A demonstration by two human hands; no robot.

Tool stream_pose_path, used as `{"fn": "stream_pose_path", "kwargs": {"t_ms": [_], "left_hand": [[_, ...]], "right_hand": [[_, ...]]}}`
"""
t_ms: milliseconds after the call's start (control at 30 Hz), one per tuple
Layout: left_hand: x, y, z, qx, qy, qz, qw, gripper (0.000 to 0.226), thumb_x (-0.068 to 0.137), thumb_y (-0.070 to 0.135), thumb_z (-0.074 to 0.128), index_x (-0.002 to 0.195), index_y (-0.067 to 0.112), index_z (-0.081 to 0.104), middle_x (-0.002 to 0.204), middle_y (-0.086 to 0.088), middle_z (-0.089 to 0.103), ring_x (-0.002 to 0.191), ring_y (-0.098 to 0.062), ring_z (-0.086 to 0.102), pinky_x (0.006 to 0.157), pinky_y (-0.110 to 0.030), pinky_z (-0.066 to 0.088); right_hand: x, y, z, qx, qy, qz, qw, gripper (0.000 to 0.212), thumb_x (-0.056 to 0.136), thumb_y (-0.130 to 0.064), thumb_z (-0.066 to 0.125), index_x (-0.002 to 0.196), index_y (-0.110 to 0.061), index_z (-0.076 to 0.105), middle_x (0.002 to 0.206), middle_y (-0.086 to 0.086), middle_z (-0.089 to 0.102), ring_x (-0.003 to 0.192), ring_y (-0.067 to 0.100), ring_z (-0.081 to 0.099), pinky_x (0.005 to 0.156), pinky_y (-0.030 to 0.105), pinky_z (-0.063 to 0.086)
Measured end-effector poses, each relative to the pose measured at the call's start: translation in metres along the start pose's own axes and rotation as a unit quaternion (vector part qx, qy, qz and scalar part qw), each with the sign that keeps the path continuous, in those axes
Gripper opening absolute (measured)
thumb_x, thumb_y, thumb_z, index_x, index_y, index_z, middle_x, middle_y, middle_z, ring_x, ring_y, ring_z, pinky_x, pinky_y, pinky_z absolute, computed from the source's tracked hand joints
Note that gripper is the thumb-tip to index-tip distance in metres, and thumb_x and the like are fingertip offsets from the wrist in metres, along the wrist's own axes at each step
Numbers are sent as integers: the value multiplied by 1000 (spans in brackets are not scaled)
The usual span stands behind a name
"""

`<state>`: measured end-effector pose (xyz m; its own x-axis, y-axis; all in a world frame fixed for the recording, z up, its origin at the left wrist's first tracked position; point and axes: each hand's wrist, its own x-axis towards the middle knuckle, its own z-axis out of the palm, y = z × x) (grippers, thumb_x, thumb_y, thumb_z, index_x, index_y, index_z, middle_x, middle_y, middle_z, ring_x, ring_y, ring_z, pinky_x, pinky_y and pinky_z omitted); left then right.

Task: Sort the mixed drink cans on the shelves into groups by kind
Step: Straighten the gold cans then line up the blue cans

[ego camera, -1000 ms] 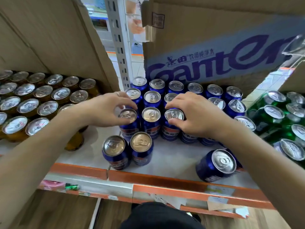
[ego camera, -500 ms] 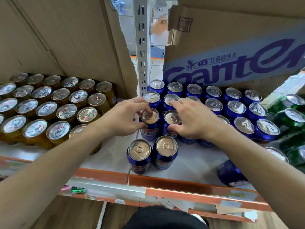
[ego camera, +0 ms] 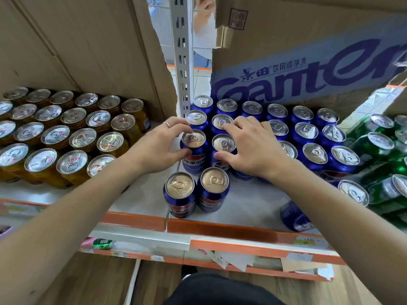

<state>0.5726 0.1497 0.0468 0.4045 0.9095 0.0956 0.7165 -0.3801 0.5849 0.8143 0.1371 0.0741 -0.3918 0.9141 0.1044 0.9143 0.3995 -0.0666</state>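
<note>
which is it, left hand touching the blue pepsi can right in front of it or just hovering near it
Touching. The head view shows the left hand gripping the blue pepsi can: its thumb presses the can's side and its fingers curl over the far rim.

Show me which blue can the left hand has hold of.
The blue can at the group's left edge, just behind the front pair: the left hand curls round it. The right hand holds its neighbour.

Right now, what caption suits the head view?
Left hand and right hand grip neighbouring blue Pepsi cans, flanked by gold cans and green cans.
</note>
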Motion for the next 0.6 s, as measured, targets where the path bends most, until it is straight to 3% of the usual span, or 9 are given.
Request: {"fn": "stream_pose_path", "kwargs": {"t_ms": [100, 167, 267, 400, 500, 600], "left_hand": [[-27, 11, -6, -69, 37, -29, 997, 48, 88, 50, 64, 131, 30, 52, 138, 13, 43, 113, -6, 54, 93, -34, 52], [-51, 21, -8, -89, 26, -35, 995, 51, 84, 59, 60, 129, 35, 52, 132, 16, 45, 111, -5, 56, 91, -34, 53], [-82, 32, 3, -7, -6, -37, 999, 59, 77, 64, 65, 129, 40, 51, 129, 18, 44, 110, -2, 55, 91, -34, 52], [-102, 39, 28, 21, 35, -38, 998, 65, 73, 54, 76, 131, 43, 48, 124, 14, 50, 113, -6, 53, 97, -29, 48], [-104, 42, 33, 10, 59, -52, 997, 67, 74, 26, 86, 129, 40, 49, 122, 8, 53, 112, -9, 53, 87, -5, 41], [-101, 44, 31, 23, 67, -60, 996, 70, 70, 21, 89, 132, 24, 57, 122, 2, 57, 113, -15, 55, 90, -7, 38]], "right_hand": [[-20, -2, -14, 107, 47, -24, 993, 59, 87, -58, 59, 131, -19, 56, 122, 2, 58, 115, 23, 51, 98, 39, 39], [-36, -8, -19, 120, 17, -54, 991, 61, 86, -60, 58, 132, -19, 55, 125, 2, 58, 115, 22, 53, 98, 40, 44], [-57, -24, -12, 83, -30, -88, 992, 66, 84, -64, 58, 132, -18, 53, 125, 2, 57, 111, 23, 53, 94, 41, 45], [-76, -34, 7, 114, -32, -72, 990, 64, 87, -54, 63, 137, -17, 46, 127, 4, 51, 112, 27, 54, 92, 41, 47], [-79, -34, 12, 147, -8, -51, 988, 64, 85, -53, 66, 136, -19, 46, 125, 3, 52, 111, 25, 55, 85, 39, 49], [-75, -38, 13, 150, -3, -38, 988, 70, 85, -49, 67, 141, -16, 40, 127, 5, 54, 116, 26, 54, 87, 40, 49]]}}
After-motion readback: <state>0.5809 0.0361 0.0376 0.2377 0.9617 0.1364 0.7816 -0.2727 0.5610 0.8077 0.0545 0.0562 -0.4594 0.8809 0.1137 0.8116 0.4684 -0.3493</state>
